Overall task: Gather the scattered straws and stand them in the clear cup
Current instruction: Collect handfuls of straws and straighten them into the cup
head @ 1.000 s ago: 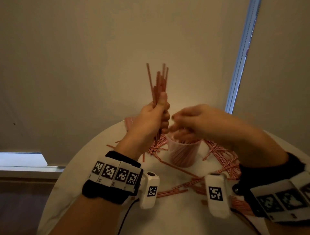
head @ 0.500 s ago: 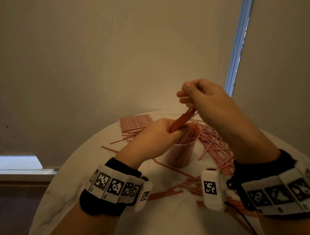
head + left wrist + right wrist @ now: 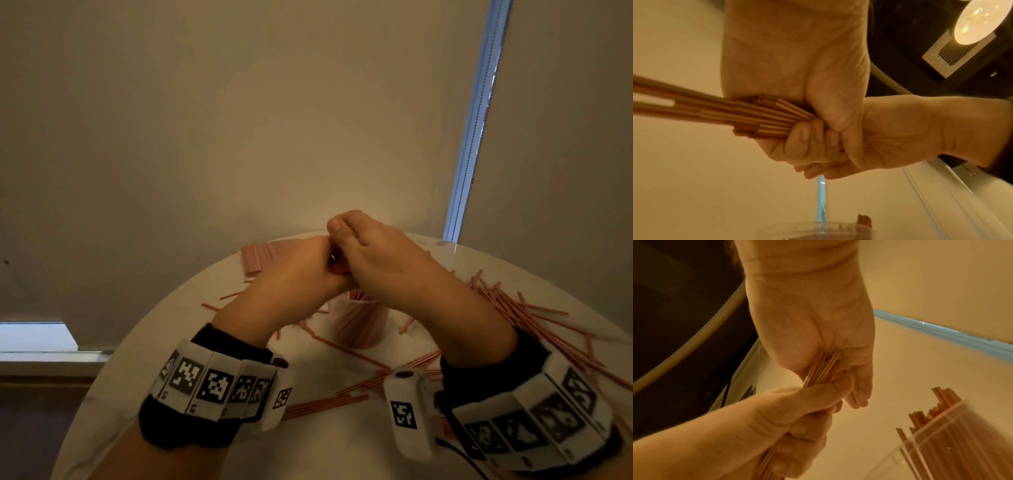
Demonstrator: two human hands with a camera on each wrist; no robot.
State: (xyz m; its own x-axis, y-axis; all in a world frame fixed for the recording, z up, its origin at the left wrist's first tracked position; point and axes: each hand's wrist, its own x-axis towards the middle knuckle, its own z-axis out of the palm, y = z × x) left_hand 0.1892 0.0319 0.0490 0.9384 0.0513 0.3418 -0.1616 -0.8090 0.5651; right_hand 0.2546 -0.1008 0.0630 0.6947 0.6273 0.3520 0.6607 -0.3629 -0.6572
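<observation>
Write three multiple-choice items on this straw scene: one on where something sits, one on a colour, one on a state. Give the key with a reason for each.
1. Where is the clear cup?
A. On the table, below the joined hands
B. On the floor
C. Lying on its side at the table's edge

2. What colour are the scattered straws?
A. Blue
B. Red and white striped
C. Green

3. What is the left hand doing?
A. Resting flat on the table
B. Hanging with nothing in it
C. Gripping a bundle of straws

Key: 1 A, the head view shows the cup upright on the table under both hands. 2 B, the stripes show on the loose ones. 3 C, the left wrist view shows its fingers curled round the bundle, with the right hand holding the same bundle.
</observation>
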